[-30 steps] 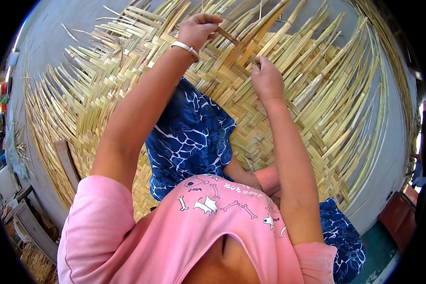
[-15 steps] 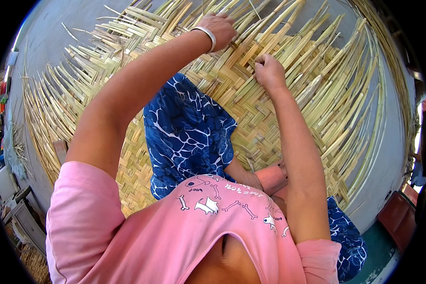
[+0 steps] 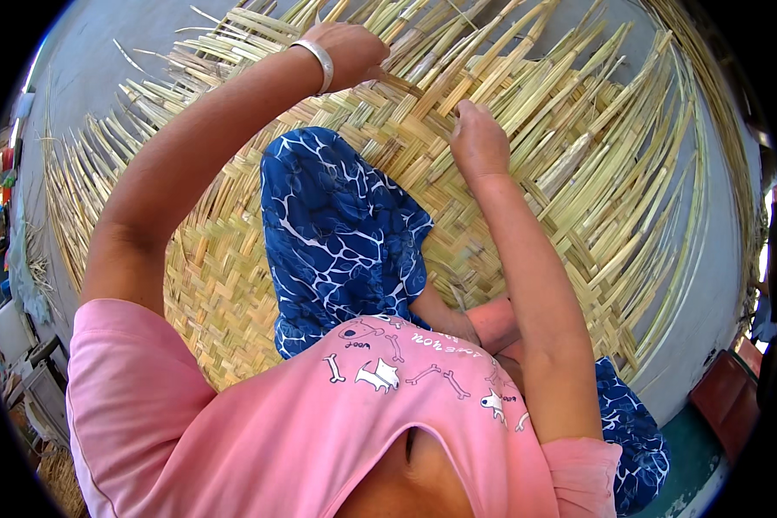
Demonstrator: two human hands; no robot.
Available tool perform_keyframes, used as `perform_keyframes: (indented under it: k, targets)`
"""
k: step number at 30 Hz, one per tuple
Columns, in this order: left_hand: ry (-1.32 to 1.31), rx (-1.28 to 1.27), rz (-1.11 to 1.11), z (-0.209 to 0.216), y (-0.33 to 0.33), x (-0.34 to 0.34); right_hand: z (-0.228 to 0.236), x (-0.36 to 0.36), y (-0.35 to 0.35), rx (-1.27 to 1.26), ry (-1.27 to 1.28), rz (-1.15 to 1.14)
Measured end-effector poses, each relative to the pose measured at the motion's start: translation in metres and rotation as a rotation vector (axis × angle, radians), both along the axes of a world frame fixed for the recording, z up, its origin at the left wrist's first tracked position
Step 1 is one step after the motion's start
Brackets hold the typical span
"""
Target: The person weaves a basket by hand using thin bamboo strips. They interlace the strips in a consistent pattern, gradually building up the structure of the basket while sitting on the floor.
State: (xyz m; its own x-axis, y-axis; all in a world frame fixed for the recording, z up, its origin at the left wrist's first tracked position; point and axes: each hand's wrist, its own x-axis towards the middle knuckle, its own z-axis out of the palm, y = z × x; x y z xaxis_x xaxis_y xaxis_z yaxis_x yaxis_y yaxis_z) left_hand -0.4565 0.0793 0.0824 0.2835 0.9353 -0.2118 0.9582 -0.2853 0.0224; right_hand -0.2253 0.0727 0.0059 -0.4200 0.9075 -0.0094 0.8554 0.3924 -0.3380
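A large mat woven from flat, pale green and yellow split-cane strips lies under me, its loose strip ends fanning out along the far side. My left hand, a silver bangle at its wrist, is closed above the far middle of the weave. A brownish cane strip runs from its fingers toward the right. Across a small gap, my right hand is closed with its fingertips low at the woven edge. What those fingers pinch is hidden by the hand.
My bent knee under blue patterned cloth rises from the mat's middle, with my bare foot beside it. Long loose strips spread over the grey floor at right. A dark red object stands at the lower right.
My left hand has moved left and slightly nearer, away from my right hand, and a strip now shows between them. My right hand has shifted a little left.
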Motion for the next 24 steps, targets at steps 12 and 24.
perform_keyframes:
  k: [12, 24]
  targets:
    - [0.248, 0.145, 0.164, 0.066, -0.049, -0.091, 0.006, -0.042, 0.024, 0.138, 0.125, 0.171]
    - [0.318, 0.242, 0.151, 0.032, -0.044, -0.121, 0.014, -0.073, 0.032, -0.142, 0.009, 0.18]
